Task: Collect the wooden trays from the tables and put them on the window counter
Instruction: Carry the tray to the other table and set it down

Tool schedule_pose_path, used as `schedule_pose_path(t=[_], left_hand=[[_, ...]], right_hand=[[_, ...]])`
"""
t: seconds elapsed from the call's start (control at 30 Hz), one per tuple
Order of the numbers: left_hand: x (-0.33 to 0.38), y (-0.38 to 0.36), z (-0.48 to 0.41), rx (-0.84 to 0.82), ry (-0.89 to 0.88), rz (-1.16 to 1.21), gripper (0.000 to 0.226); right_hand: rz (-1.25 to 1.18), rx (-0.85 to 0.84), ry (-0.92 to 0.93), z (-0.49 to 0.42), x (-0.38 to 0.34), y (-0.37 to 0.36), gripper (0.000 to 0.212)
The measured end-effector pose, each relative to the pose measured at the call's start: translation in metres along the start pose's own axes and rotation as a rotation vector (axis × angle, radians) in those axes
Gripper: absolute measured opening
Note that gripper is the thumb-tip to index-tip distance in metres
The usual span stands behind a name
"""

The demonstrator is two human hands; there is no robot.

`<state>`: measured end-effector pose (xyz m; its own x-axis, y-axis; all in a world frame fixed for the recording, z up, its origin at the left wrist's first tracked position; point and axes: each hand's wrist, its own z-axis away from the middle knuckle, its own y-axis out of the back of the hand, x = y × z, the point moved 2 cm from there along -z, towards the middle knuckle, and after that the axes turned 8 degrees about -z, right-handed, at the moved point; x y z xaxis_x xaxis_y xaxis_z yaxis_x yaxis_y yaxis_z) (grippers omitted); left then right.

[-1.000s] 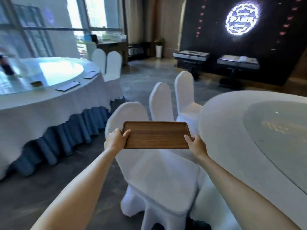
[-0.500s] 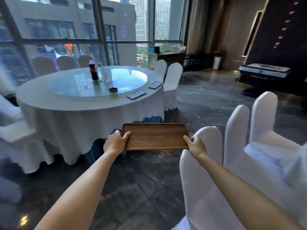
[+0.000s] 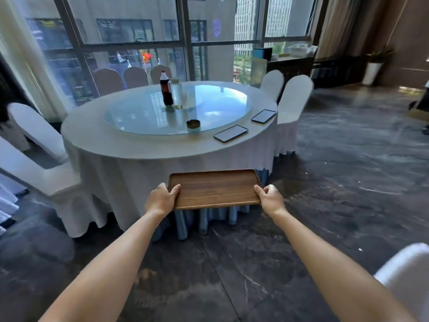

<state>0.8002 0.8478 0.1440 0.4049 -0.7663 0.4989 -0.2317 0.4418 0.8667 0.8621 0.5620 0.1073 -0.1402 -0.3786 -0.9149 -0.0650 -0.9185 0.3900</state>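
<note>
I hold a brown wooden tray [image 3: 216,188] level in front of me, above the dark floor. My left hand [image 3: 161,199] grips its left edge and my right hand [image 3: 270,198] grips its right edge. Straight ahead stands a round table [image 3: 120,145] with a white cloth. Two more flat dark trays lie on its right rim, one nearer [image 3: 230,133] and one farther [image 3: 264,115]. A dark counter [image 3: 290,63] runs along the window at the far right.
On the table's glass turntable stand a cola bottle [image 3: 166,92], a clear container [image 3: 177,94] and a small ashtray [image 3: 193,124]. White-covered chairs stand left [image 3: 34,126], behind the table at right [image 3: 293,101] and at my lower right [image 3: 408,275]. A potted plant [image 3: 373,68] sits far right.
My view has swung left, from the chairs and right-hand table to face the window table. The tray stays held in both hands the same way.
</note>
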Motion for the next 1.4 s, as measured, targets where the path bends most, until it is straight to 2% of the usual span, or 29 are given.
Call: schedule_pose_path(t=[0.33, 0.73, 0.9, 1.13, 1.4], left_hand=[[0.075, -0.044, -0.183, -0.05, -0.045, -0.057, 0.041], [0.148, -0.17, -0.417, -0.158, -0.038, -0.019, 0.05], [0.185, -0.2, -0.5, -0.166, -0.001, 0.007, 0.047], [0.219, -0.245, -0.565, -0.139, 0.104, 0.006, 0.043], [0.242, -0.316, -0.605, -0.124, 0.33, -0.049, 0.043]], right_hand=[[0.028, 0.016, -0.012, -0.181, -0.031, -0.014, 0.033], [0.143, 0.016, -0.07, -0.43, -0.028, -0.04, 0.032], [0.237, -0.035, -0.082, -0.537, -0.046, -0.045, 0.039], [0.309, -0.117, -0.087, -0.655, -0.04, -0.054, 0.04], [0.501, -0.378, -0.001, -0.791, -0.018, -0.083, 0.036]])
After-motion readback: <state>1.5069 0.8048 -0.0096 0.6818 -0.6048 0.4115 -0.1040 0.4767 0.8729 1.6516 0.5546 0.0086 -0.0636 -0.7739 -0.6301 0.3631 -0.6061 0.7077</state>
